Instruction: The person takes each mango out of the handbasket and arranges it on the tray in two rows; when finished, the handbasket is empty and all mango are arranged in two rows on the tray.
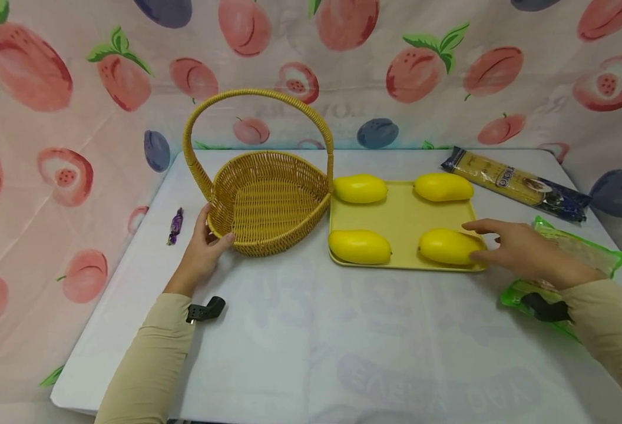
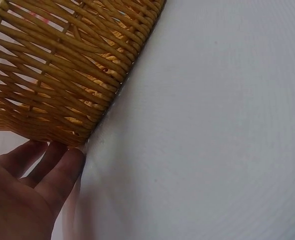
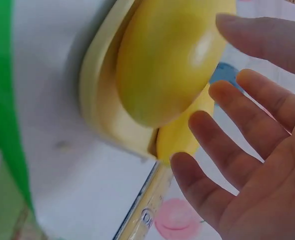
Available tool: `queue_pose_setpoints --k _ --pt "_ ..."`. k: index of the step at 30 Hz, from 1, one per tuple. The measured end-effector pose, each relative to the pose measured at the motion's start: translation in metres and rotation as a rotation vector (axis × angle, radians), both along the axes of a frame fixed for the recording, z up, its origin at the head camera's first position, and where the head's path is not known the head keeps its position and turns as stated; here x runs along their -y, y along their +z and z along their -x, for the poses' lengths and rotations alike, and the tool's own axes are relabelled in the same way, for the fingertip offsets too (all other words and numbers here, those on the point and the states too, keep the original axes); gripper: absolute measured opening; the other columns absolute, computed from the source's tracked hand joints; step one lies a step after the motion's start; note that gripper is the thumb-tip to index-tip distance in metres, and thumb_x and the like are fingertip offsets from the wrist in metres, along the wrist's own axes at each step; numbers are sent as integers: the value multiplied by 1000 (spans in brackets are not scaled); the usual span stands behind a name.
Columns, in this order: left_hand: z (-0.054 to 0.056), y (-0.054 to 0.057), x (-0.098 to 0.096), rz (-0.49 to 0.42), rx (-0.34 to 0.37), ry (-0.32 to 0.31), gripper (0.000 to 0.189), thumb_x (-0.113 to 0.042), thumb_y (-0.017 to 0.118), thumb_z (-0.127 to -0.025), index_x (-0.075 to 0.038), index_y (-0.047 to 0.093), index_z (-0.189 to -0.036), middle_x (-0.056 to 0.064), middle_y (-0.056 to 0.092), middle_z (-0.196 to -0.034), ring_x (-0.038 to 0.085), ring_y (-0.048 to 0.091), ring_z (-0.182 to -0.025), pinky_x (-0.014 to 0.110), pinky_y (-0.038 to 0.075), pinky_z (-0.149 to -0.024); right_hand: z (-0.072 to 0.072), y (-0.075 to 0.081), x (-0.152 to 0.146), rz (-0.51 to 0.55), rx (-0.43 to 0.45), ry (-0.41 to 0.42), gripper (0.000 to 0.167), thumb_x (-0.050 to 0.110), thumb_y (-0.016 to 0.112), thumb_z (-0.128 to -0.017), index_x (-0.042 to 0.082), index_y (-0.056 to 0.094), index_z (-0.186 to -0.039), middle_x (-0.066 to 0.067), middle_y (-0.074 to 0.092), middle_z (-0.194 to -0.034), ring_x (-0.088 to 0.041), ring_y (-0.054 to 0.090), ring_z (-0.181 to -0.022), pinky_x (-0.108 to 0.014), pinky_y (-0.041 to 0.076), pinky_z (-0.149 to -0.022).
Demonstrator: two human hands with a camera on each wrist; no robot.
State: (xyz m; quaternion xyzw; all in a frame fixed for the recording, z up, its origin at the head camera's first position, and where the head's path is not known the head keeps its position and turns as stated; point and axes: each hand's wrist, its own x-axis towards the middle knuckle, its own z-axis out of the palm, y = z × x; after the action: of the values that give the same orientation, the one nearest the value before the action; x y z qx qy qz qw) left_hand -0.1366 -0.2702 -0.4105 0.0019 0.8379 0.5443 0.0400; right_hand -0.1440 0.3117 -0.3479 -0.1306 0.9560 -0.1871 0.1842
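A wicker basket (image 1: 284,238) with a tall arched handle stands left of centre on the table. My left hand (image 1: 202,250) grips its near left side, with the thumb by the rim; in the left wrist view the fingers (image 2: 57,175) touch the woven wall low down. To the right, a yellow tray (image 1: 396,218) carries several yellow mangoes. Over the tray's near right corner, my right hand (image 1: 518,247) is spread beside the nearest mango (image 1: 446,246). The right wrist view shows that mango (image 3: 167,60) between the thumb and the extended fingers, with gaps around it.
A purple-wrapped candy (image 1: 175,226) lies left of the basket. Behind the tray at right is a pack of pasta (image 1: 518,182). A green-edged bag (image 1: 581,247) lies partly under the right forearm. A fruit-print cloth (image 1: 364,70) hangs behind the white table (image 1: 311,335).
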Motion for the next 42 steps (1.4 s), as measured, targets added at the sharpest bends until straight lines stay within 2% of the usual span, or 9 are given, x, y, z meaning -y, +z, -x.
queue_pose_setpoints --k 4,10,17,25,32,37,42 --pt "-1 0 0 3 8 9 91 -24 61 -101 -29 -6 -161 25 23 -159 43 35 -138 56 25 -114 4 1 11 -1 -17 9 75 45 75 -89 4 48 -146 -37 47 -139 -52 52 -113 -68 42 -92" --pt "-1 0 0 7 9 6 91 -25 61 -101 -29 -6 -162 26 23 -159 44 35 -138 56 25 -114 5 -2 18 30 -5 1 67 35 75 -91 3 51 -144 -34 49 -139 -53 44 -124 -70 32 -101" --pt "0 1 0 20 -3 7 90 -24 61 -101 -28 -5 -162 24 22 -160 43 35 -138 57 25 -113 2 -4 13 47 -20 -1 56 21 72 -93 2 52 -143 -32 52 -136 -50 48 -119 -67 38 -97" --pt "-1 3 -1 17 22 12 91 -26 61 -101 -29 -6 -161 24 20 -161 43 34 -139 56 24 -114 3 -7 15 63 -34 13 62 30 76 -91 2 53 -141 -30 54 -133 -49 47 -120 -69 33 -101" --pt "1 2 -3 -5 9 -1 90 -23 60 -101 -28 -6 -161 26 24 -159 43 35 -138 57 26 -113 1 -4 15 45 -56 22 57 21 77 -90 0 55 -139 -29 57 -130 -46 50 -117 -67 38 -97" --pt "3 0 -3 -5 5 -6 91 -23 61 -101 -27 -7 -162 27 25 -158 44 36 -138 57 27 -112 -2 -2 12 36 -75 28 56 20 77 -89 -1 57 -136 -29 58 -127 -45 53 -113 -65 41 -94" --pt "1 0 -2 1 3 4 90 -22 61 -101 -27 -6 -162 28 27 -156 44 37 -137 56 27 -112 -6 -2 10 38 -53 10 54 20 75 -91 0 57 -137 -29 58 -129 -45 52 -116 -65 41 -96"
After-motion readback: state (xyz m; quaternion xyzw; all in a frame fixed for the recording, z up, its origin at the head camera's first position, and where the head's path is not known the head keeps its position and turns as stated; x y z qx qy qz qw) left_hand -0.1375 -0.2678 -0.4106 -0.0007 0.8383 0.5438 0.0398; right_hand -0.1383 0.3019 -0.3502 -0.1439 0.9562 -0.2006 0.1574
